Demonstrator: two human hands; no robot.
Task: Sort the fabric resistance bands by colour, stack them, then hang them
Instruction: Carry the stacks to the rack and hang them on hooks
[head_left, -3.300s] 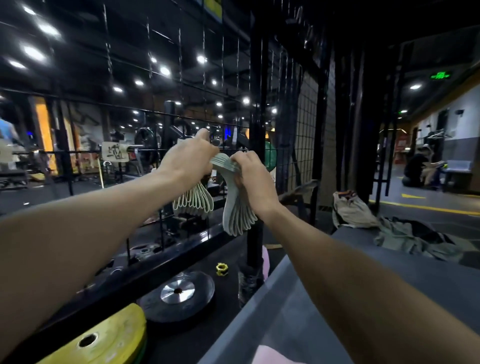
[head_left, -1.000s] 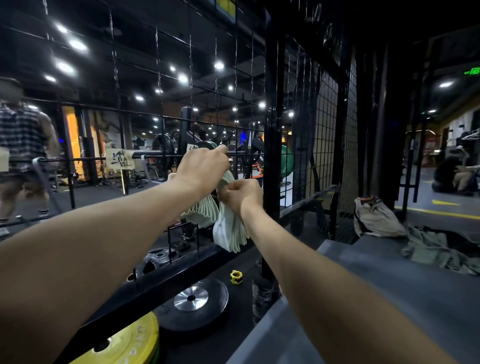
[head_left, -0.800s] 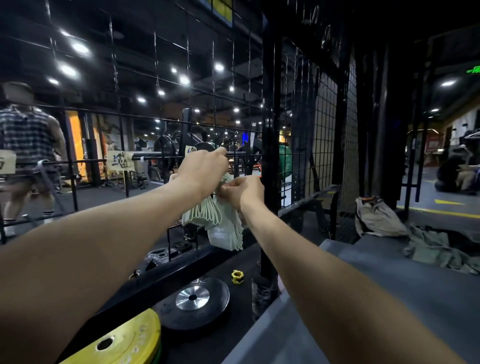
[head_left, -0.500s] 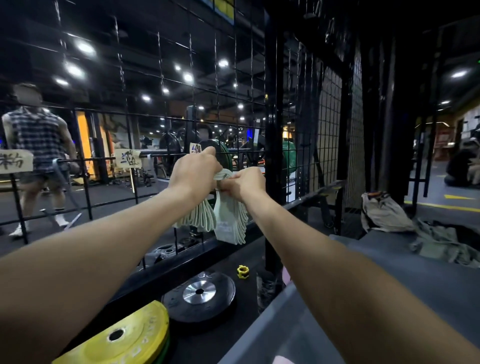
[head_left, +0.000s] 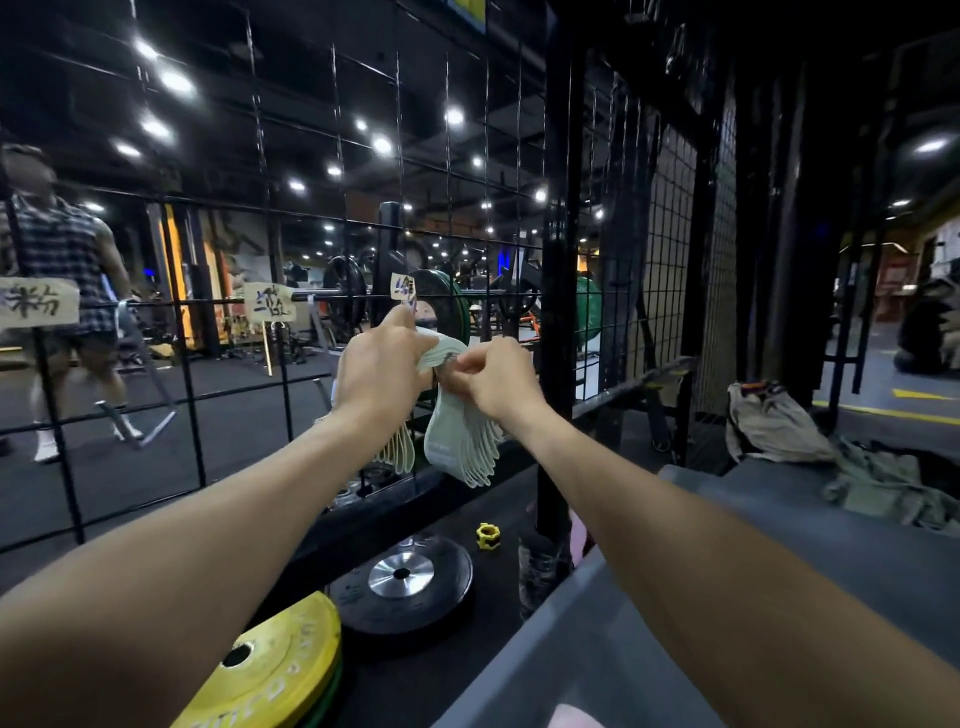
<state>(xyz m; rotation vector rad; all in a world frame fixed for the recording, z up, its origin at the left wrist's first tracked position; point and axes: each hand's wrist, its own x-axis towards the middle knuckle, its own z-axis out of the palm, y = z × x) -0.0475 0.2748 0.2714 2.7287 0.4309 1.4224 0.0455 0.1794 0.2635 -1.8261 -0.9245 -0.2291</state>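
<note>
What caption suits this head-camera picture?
Both hands, left hand and right hand, grip pale green bands at the wire grid.

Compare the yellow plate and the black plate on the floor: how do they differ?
The yellow plate has a plain hole; the black plate has a shiny metal hub. The yellow plate sits atop a stack and nearer the camera; the black plate lies alone, farther back. Both are round and lie flat below the wire grid.

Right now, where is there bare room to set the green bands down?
The grey platform, bare between the black post and the heaped clothing. Crowded: the floor strip with the black plate, yellow plate and yellow collar.
</note>
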